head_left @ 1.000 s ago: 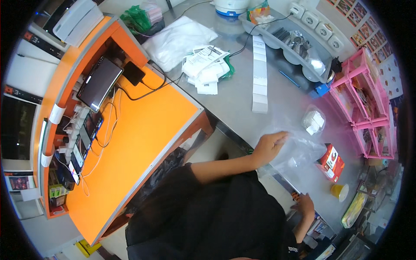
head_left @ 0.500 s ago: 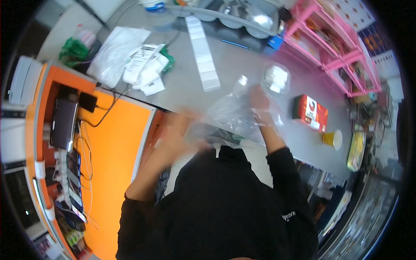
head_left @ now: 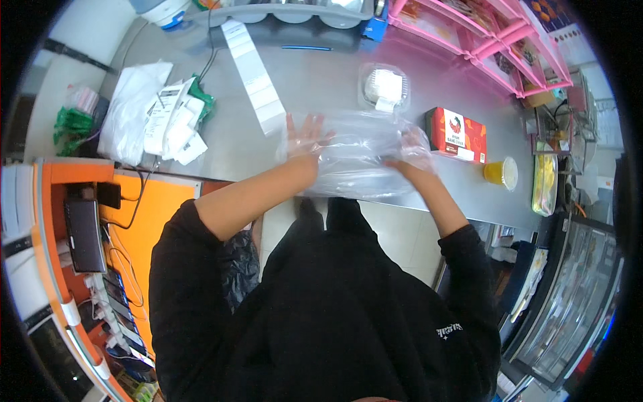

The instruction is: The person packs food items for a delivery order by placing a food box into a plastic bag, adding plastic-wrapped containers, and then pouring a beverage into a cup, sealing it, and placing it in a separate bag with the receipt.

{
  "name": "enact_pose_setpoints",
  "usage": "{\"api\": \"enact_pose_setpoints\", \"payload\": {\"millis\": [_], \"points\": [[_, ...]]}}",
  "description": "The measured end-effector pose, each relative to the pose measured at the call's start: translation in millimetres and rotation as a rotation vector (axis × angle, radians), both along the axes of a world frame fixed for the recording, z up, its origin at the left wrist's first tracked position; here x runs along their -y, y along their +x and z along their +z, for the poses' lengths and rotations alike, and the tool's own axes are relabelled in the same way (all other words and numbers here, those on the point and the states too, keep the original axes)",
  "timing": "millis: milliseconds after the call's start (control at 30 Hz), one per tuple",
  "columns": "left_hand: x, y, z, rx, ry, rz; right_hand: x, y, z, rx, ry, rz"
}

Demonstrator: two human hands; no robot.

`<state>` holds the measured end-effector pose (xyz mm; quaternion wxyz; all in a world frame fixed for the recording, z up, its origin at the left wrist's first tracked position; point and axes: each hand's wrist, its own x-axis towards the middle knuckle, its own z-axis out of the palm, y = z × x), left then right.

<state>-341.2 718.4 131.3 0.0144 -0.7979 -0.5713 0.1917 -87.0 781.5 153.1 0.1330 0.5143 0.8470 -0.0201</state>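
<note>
A clear plastic bag [head_left: 362,157] is stretched wide between my hands over the front edge of the steel counter. My left hand [head_left: 306,139] is at the bag's left end with its fingers spread, and thin film appears to cover them. At the right end, my right hand [head_left: 414,153] shows through the film, its fingers stretched out and partly blurred by the plastic. Both hands look to be inside the bag, pressing its sides apart. Just beyond it sits a clear clamshell container [head_left: 384,87] with white contents. A red box [head_left: 457,136] stands to the right of my right hand.
A yellow cup [head_left: 497,173] stands near the counter's right front. Left lie a paper strip [head_left: 256,80], receipts [head_left: 171,124] and a white bag [head_left: 127,110]. Behind are a blue pen [head_left: 307,47], a grey tray [head_left: 268,11] and a pink rack [head_left: 469,50]. An orange shelf unit [head_left: 134,234] adjoins the counter.
The crumpled bag is now spread wide. My left hand has moved up and forward into it, and my right hand has come lower. The whole view has shifted.
</note>
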Motion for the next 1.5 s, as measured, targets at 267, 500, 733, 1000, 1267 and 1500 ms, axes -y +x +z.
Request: {"api": "enact_pose_setpoints", "payload": {"millis": [267, 500, 733, 1000, 1267, 1500], "points": [[-57.8, 15.2, 11.1, -0.084, -0.323, -0.252, 22.1, -42.7, 1.7, 0.805, -0.258, 0.385], [-26.2, 57.4, -32.3, 0.581, 0.228, 0.044, -65.1, -98.3, 134.0, -0.37, -0.598, 0.419], [-30.7, 44.3, 79.0, 1.147, -0.728, -0.213, -358.6, -144.4, 43.7, -0.427, 0.518, 0.197], [-283.1, -31.8, 85.5, 1.166, 0.611, 0.254, -363.3, -130.0, 53.1, -0.463, 0.559, 0.267], [-414.4, -8.6, 33.3, 0.674, 0.489, 0.506, -320.2, -100.6, 112.5, -1.695, -0.307, -0.027], [-395.4, -47.4, 54.8, 1.195, 0.455, 0.133, -256.1, -52.4, 171.1, -2.055, -0.91, -0.337]]}}
